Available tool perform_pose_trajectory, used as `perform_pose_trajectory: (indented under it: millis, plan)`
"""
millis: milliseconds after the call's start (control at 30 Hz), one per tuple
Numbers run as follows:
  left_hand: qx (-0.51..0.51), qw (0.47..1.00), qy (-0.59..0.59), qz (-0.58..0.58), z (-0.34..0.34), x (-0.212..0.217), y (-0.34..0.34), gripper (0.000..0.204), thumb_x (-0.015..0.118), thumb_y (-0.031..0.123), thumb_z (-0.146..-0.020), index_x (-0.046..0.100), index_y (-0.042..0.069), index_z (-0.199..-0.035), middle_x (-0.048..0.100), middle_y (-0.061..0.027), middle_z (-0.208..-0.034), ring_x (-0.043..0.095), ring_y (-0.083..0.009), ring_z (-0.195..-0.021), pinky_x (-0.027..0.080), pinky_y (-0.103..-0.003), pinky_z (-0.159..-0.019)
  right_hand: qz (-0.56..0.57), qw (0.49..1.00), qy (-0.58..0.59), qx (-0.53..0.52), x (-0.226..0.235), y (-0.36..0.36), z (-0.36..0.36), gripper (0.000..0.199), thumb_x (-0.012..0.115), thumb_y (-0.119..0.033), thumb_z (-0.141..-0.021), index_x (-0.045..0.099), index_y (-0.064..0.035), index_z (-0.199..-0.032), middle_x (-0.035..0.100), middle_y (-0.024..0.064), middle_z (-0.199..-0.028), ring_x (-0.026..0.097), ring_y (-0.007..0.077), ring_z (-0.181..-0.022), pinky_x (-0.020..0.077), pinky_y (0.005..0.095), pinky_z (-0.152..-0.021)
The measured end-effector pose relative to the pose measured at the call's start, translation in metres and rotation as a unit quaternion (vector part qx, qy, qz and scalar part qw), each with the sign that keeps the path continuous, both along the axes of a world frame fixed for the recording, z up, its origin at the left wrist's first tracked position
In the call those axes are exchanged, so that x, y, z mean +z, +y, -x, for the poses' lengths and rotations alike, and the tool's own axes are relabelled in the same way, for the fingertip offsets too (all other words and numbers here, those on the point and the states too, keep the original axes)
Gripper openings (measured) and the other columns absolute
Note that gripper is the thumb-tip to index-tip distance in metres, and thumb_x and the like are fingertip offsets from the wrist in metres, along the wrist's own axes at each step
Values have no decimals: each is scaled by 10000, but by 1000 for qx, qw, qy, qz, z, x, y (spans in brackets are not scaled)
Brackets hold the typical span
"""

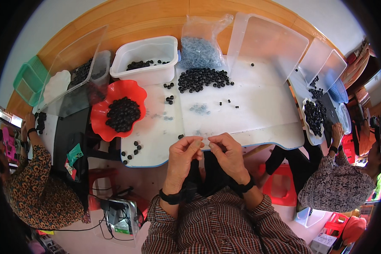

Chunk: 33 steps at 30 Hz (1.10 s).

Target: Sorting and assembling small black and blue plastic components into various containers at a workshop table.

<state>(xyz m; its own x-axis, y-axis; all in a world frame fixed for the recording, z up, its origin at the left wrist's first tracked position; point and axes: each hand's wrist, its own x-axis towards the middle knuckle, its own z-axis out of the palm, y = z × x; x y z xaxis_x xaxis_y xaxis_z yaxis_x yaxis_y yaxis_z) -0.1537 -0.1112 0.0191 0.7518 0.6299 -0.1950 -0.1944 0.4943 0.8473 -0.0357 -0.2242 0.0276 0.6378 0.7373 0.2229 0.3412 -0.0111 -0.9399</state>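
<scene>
My left hand (183,156) and my right hand (229,155) meet just in front of the white tabletop's near edge, thumbs and fingertips pinched. Something tiny and pale seems to sit between the fingertips, too small to name. A single small black round piece (180,136) lies on the table beside my left hand. Farther back spreads a heap of black round pieces (202,79), with a clear plastic bag (202,48) of small bluish see-through pieces behind it. A few loose black bits (229,101) and a faint scatter of tiny bluish pieces (199,109) lie between heap and hands.
On the left stand a red scalloped bowl (98,113) of black pieces and a white tub (165,70). Clear plastic panels (275,40) lean behind. Co-workers sit at left (42,186) and right (336,182). A red stool (280,190) stands below the table.
</scene>
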Motion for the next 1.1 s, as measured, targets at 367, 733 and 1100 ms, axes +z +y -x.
perform_pose_trajectory:
  millis: [367, 733, 1100]
  plan:
    - [149, 987, 46, -44, -4, 25, 73, 214, 644, 137, -920, 636, -60, -1003, 631, -53, -784, 589, -113, -667, 513, -236, -645, 37, 997, -70, 6, -18, 10, -9, 132, 629, 25, -839, 659, 3, -966, 601, 112, -832, 569, 194, -640, 452, 287, -577]
    - [224, 966, -65, -114, -81, 61, 213, 244, 639, 65, -899, 586, -128, -1039, 627, -141, -908, 657, -215, -790, 589, -316, -782, 32, 995, -95, -23, -27, 7, -16, 115, 628, 24, -830, 651, 4, -941, 590, 134, -820, 585, 244, -639, 463, 315, -579]
    - [218, 964, -39, -151, -73, 51, 185, 282, 643, 111, -909, 593, -124, -1057, 631, -126, -938, 648, -183, -794, 574, -289, -760, 18, 989, -133, -66, -29, 30, -39, 96, 624, 3, -841, 651, -2, -933, 583, 135, -826, 573, 262, -621, 457, 344, -571]
